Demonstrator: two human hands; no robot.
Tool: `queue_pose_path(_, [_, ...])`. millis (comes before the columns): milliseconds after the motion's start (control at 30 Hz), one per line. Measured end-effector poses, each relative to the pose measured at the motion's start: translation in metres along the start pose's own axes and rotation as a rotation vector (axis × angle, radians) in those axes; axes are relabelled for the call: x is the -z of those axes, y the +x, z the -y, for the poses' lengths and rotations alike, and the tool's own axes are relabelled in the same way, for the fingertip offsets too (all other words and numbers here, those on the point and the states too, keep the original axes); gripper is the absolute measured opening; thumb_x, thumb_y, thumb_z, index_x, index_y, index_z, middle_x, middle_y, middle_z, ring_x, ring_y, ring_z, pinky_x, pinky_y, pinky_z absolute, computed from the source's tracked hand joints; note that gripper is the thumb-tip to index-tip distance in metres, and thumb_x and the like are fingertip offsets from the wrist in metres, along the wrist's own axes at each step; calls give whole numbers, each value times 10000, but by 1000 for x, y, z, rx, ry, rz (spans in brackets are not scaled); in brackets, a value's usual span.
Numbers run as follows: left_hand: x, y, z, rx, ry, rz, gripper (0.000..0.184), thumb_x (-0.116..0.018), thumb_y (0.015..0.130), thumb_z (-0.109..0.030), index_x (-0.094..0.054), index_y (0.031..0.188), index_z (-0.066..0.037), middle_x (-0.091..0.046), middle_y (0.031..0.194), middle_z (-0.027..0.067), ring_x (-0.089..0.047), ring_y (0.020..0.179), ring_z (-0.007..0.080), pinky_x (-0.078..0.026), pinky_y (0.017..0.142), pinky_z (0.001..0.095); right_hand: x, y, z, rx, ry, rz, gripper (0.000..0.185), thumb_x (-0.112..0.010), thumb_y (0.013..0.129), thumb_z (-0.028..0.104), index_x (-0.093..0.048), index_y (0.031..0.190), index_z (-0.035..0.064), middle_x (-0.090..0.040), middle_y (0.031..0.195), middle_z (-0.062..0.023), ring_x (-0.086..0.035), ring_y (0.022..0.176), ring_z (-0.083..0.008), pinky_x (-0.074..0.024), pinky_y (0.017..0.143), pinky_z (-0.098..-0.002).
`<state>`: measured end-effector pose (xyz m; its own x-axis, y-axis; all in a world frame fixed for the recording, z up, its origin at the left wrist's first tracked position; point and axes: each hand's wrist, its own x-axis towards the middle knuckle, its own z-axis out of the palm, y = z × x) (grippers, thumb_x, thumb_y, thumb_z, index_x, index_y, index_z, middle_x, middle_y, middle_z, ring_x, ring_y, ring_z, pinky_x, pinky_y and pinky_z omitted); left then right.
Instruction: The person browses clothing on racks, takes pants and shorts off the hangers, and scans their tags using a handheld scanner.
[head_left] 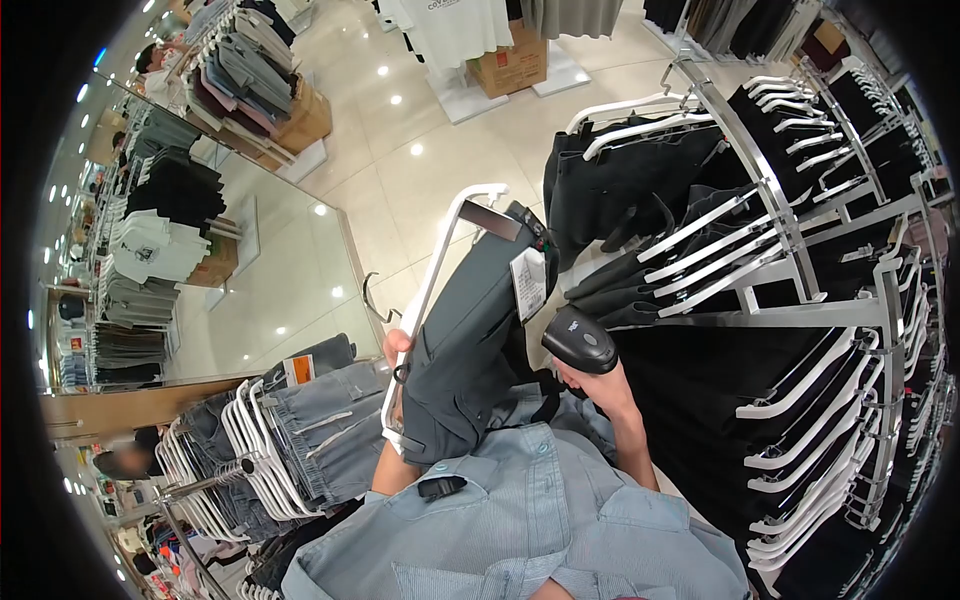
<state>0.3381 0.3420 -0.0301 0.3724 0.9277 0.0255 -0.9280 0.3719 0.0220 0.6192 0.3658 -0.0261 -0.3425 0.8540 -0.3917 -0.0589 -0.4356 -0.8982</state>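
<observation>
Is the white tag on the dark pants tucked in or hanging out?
Out: the white tag shows outside the dark pants, its printed face visible near the scanner in the right hand.

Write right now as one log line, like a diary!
left hand: holds white hanger with dark garment | right hand: holds black scanner | white tag: on garment, near scanner

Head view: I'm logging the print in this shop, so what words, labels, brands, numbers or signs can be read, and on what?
"cove…", a blurred, uncertain reading: white shirt at the top edge.
Too small to read: white tag on the dark garment.
Too small to read: pale mark on the black scanner.
Too blurred to read: cardboard box.
Too blurred to read: orange label.
</observation>
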Motion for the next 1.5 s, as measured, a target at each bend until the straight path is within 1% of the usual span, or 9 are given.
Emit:
queue_pose_path(200, [1, 5, -9, 9, 11, -8, 639, -561, 694, -224, -511, 1235, 114, -550, 1258, 346, -567, 1145, 460, -424, 1060, 490, -2, 1, 0, -18, -17, 0, 138, -741, 871, 105, -643, 945, 42, -620, 706, 9, -539, 589, -52, -422, 532, -207])
queue_pose_path(267, [0, 4, -9, 9, 12, -12, 648, -561, 693, -223, -511, 1243, 117, -548, 1264, 348, -565, 1149, 461, -421, 1063, 489, -2, 1, -3, 7, 50, -18, 136, -733, 874, 95, -638, 947, 32, -610, 694, 4, -523, 571, -55, -408, 517, -215])
queue_pose_path(333, [-1, 7, -7, 78, -102, 146, 893, -537, 658, -205, -288, 1430, 170, -438, 1391, 378, -488, 1265, 483, -347, 1135, 477, -2, 2, -4, 18, 60, -8, 133, -728, 877, 88, -636, 951, 28, -605, 690, 1, -516, 564, -57, -399, 508, -221])
queue_pose_path(467, [3, 4, -8, 37, -71, 111, 856, -539, 667, -214, -334, 1403, 172, -460, 1366, 381, -504, 1245, 480, -359, 1124, 483, -2, 2, -5, 20, 76, 7, 120, -715, 883, 69, -632, 958, 23, -592, 682, -1, -494, 549, -60, -375, 490, -233])
queue_pose_path(633, [8, -2, -11, 32, -68, 50, 878, -538, 674, -159, -247, 1431, 177, -393, 1382, 432, -473, 1262, 513, -338, 1135, 512, -3, 3, -6, 23, 129, 41, 140, -721, 876, 64, -635, 981, 29, -587, 689, 6, -479, 543, -55, -369, 486, -230])
queue_pose_path(833, [17, -3, -16, 69, -110, 102, 896, -546, 671, -114, -198, 1447, 169, -362, 1382, 456, -449, 1272, 537, -343, 1129, 537, -2, 3, -7, -16, 149, 63, 238, -733, 861, 60, -635, 1077, 36, -596, 714, 13, -468, 557, -47, -357, 485, -221])
queue_pose_path(867, [21, -5, -18, 69, -110, 102, 896, -546, 671, -114, -198, 1447, 169, -362, 1382, 456, -449, 1272, 537, -343, 1129, 537, -2, 4, -8, -15, 142, 67, 262, -735, 859, 59, -634, 1100, 36, -601, 722, 13, -467, 562, -45, -354, 485, -220])
queue_pose_path(933, [16, -6, -18, 68, -39, 20, 839, -538, 648, -122, -300, 1384, 202, -463, 1300, 439, -536, 1186, 508, -431, 1072, 498, -2, 4, -9, -18, 141, 68, 266, -736, 857, 58, -635, 1102, 34, -605, 723, 10, -465, 557, -45, -353, 483, -221])
queue_pose_path(1500, [25, -18, -29, 36, 7, -18, 818, -535, 641, -123, -327, 1359, 209, -485, 1273, 430, -556, 1155, 498, -449, 1054, 487, -9, 11, -15, -14, 113, 111, 236, -743, 848, 62, -650, 1063, 35, -597, 692, 16, -459, 529, -44, -348, 472, -234])
